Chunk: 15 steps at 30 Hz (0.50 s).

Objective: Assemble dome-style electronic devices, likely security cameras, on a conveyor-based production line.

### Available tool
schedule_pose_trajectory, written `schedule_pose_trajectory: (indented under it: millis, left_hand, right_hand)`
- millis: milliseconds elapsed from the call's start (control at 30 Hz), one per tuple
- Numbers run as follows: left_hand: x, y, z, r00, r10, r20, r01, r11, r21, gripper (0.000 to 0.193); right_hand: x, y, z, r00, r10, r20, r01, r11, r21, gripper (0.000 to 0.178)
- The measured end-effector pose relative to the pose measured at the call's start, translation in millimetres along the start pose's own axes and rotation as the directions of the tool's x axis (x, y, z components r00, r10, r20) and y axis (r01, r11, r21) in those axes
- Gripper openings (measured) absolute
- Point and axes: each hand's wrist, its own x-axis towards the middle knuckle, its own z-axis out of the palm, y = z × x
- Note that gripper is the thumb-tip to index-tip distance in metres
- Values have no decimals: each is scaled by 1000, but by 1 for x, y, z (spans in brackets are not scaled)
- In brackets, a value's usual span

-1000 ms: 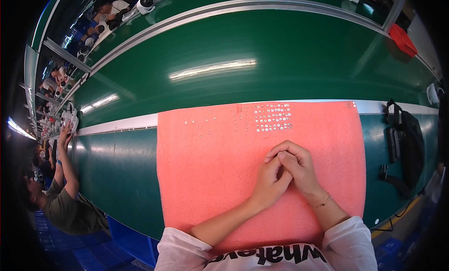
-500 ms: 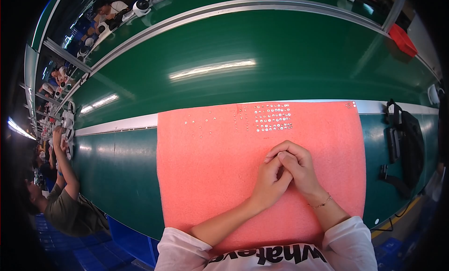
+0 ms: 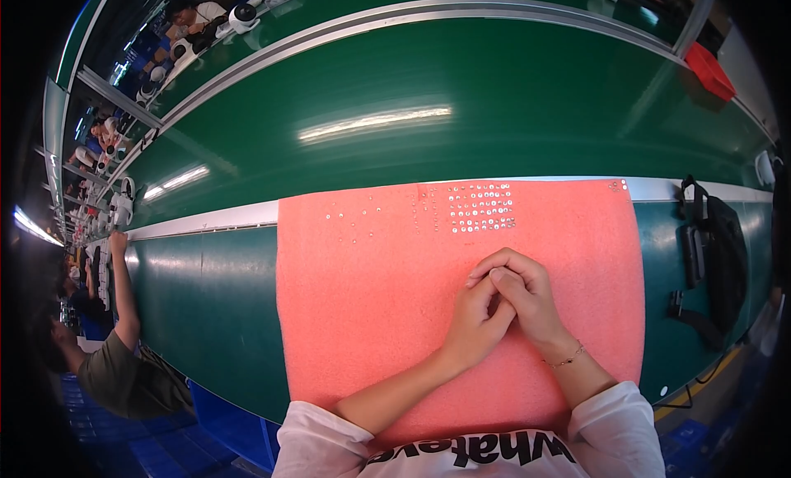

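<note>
My left hand [image 3: 476, 323] and my right hand [image 3: 535, 310] are clasped together, fingers closed around each other, over a pink cloth mat [image 3: 362, 313]. No object shows between them; the inner fingers are partly hidden. A bracelet circles my right wrist. Just beyond my hands, small round silvery pieces [image 3: 481, 208] lie in tight rows on the mat. Left of these rows are more small pieces in columns, then several scattered loose pieces [image 3: 363, 213]. A few more small pieces [image 3: 618, 185] sit at the mat's far right corner.
A green conveyor belt [image 3: 428, 82] runs beyond the metal rail. A black bag with straps [image 3: 723, 264] lies on the green table to the right. A red bin [image 3: 710, 71] stands far right. At left, a co-worker's arm [image 3: 124, 292] reaches toward the belt; white devices [image 3: 244, 16] stand farther off.
My hands and the small pieces stay put. The co-worker's arm at left has lowered slightly and shifted right. White devices at the far edge have moved slightly left.
</note>
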Motion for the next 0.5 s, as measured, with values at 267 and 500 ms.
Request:
schedule_pose_trajectory:
  millis: [267,500]
  left_hand:
    - [1,0,1,999,34,-4,-34,999,15,7]
    - [1,2,0,1000,-3,10,3,1000,-11,8]
  right_hand:
    - [0,0,0,1000,3,6,-3,1000,12,18]
    - [0,0,0,1000,-3,5,3,1000,13,18]
